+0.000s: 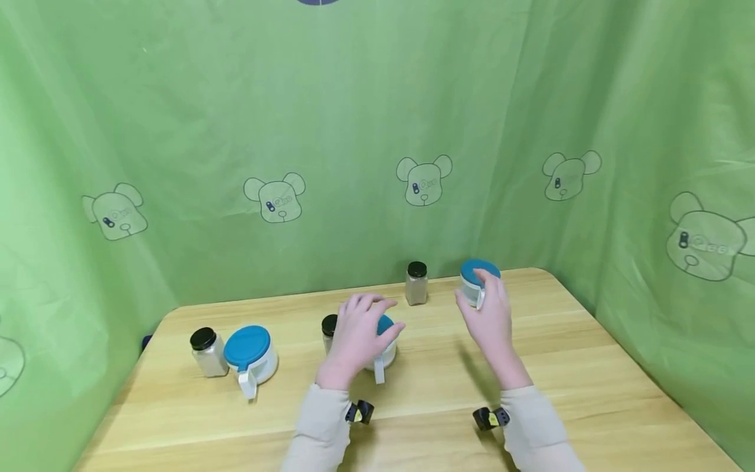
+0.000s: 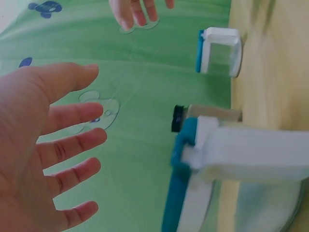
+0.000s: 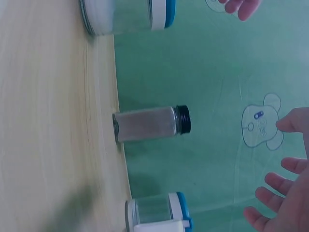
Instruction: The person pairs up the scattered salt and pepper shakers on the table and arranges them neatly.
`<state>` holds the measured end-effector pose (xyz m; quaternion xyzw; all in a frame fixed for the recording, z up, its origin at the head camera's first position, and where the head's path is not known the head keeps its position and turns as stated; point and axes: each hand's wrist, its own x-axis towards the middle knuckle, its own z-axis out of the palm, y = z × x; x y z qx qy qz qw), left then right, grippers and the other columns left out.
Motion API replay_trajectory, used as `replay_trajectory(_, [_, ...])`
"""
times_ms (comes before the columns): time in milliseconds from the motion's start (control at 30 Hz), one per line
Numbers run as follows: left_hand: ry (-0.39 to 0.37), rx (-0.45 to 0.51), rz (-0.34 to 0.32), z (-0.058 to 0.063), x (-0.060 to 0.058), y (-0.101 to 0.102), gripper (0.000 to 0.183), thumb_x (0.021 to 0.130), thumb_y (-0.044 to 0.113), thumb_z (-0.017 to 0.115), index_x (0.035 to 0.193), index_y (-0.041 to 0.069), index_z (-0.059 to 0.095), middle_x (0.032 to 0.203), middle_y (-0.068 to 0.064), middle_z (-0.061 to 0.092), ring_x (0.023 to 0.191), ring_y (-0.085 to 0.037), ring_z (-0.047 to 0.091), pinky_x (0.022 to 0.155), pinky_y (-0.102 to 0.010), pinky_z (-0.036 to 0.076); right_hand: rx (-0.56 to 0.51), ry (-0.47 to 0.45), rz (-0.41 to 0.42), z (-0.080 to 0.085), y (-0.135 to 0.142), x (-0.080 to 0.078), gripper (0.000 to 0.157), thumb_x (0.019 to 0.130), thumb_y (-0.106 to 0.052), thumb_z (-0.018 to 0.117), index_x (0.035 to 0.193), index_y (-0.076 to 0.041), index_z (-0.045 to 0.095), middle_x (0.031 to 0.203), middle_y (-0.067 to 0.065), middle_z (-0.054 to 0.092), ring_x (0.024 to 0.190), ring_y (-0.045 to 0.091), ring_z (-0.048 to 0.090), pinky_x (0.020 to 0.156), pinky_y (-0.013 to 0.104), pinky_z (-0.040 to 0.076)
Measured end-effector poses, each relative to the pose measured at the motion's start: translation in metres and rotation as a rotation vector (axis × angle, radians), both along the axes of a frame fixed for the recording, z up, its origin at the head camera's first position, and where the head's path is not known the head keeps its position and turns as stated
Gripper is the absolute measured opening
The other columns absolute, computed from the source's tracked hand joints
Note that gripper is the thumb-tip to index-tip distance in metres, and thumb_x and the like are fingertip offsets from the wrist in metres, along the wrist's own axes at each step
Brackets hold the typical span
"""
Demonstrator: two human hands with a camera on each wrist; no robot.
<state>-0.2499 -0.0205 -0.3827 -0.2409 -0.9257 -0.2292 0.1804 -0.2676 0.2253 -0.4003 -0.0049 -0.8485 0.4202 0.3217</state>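
Note:
My left hand [image 1: 356, 334] hovers over the middle blue-lidded jar [image 1: 386, 354], hiding part of it and of a black-capped jar [image 1: 328, 326] beside it. In the left wrist view that hand [image 2: 24, 145] holds nothing; its fingers are spread, apart from the jar's white handle [image 2: 260, 150]. At the right, my right hand [image 1: 491, 318] is near another blue-lidded jar [image 1: 470, 293] and overlaps it in the head view. The right wrist view has this hand [image 3: 289, 193] with loosely bent fingers and nothing in them, apart from the blue-lidded jar [image 3: 154, 210] below.
A square black-capped jar [image 1: 416, 288] stands near the back edge of the wooden table [image 1: 425, 406], between the hands. On the left are a black-capped jar [image 1: 210, 360] and a blue-lidded handled jar [image 1: 248, 346]. Green curtain [image 1: 354, 98] hangs behind and at the sides.

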Motion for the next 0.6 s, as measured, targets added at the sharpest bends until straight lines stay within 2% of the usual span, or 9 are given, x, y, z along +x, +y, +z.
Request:
replay_trajectory(267, [0.031,-0.020,0.029,-0.008,0.001,0.018,0.044,0.092,0.048,0.061,0.127,0.022,0.063,0.129,-0.001,0.062,0.123,-0.025,0.051,0.103,-0.049,0.040,-0.014,-0.060,-0.031,0.002,0.018,-0.003,0.056,0.088,-0.017,0.068,0.137,0.000,0.046,0.133,0.027,0.048,0.123,0.043,0.045,0.101,0.061,0.038])
replay_trajectory(433, [0.026,0.017,0.057,-0.009,0.001,0.026,0.045,0.092,0.049,0.061,0.129,0.023,0.061,0.131,-0.001,0.061,0.124,-0.024,0.050,0.105,-0.049,0.038,-0.057,-0.070,-0.031,0.000,0.029,-0.005,0.057,0.088,-0.013,0.067,0.137,0.004,0.044,0.136,0.028,0.045,0.128,0.043,0.040,0.109,0.058,0.031])
replay_trajectory(600, [0.043,0.057,0.079,-0.009,-0.001,0.033,0.044,0.091,0.048,0.063,0.127,0.023,0.063,0.128,-0.001,0.062,0.122,-0.024,0.052,0.103,-0.049,0.040,-0.076,-0.129,-0.043,-0.004,0.036,-0.009,0.060,0.088,-0.017,0.069,0.138,0.004,0.043,0.140,0.027,0.042,0.132,0.042,0.037,0.111,0.058,0.029])
